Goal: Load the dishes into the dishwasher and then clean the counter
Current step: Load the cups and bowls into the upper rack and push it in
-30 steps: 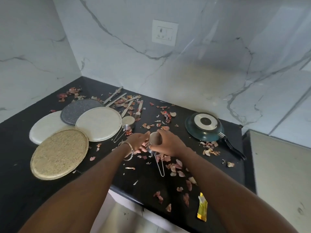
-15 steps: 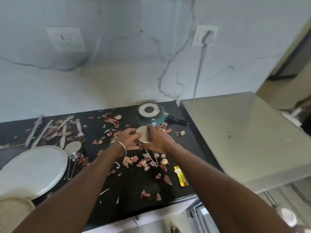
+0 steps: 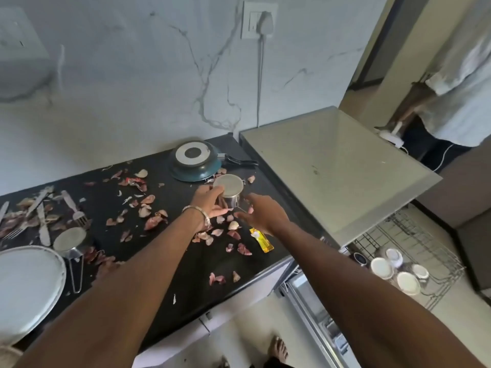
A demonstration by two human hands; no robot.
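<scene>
Shifted toward the right edge of the black worktop (image 3: 170, 264) since half a second ago: steel cup (image 3: 229, 192), earlier clasped between both hands, now held upside down in the left hand (image 3: 210, 201) alone, fingers curled round its side, at centre frame just below the overturned teal pan (image 3: 196, 161). Right hand (image 3: 261, 211) just beside it, off the cup, grip apart, fingers spread and relaxed above scattered onion skins (image 3: 151, 221). Yellow sachet (image 3: 261, 239) lying near the worktop's front edge, below that hand. Second steel cup (image 3: 69, 240) upturned at lower left, beside a white plate (image 3: 26, 282), with forks and knives (image 3: 42, 219) further left. Dishwasher rack (image 3: 414, 251) pulled out at lower right, holding white cups (image 3: 407, 282). Bare foot (image 3: 277, 349) on the floor at bottom centre. Second person (image 3: 462, 83) standing at upper right.
</scene>
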